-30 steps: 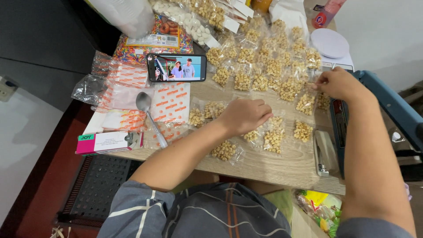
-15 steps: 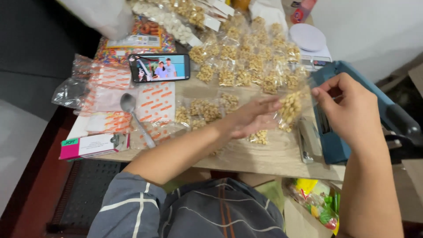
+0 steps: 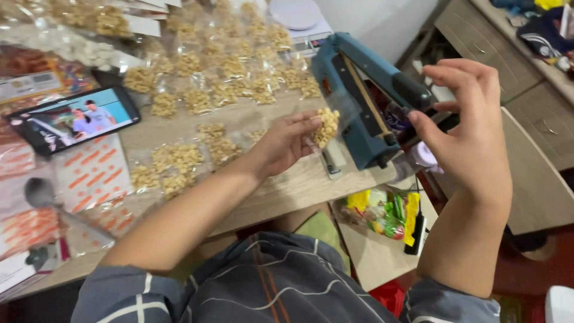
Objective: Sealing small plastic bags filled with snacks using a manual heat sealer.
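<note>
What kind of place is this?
Likely a home snack-packing table: rows of small filled bags, a blue heat sealer and a scale. The left hand holds one bag.

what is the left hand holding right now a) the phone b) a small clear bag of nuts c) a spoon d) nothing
b: the left hand pinches a small clear bag of nuts in front of the blue sealer, while the spoon and phone lie untouched on the table.
</note>
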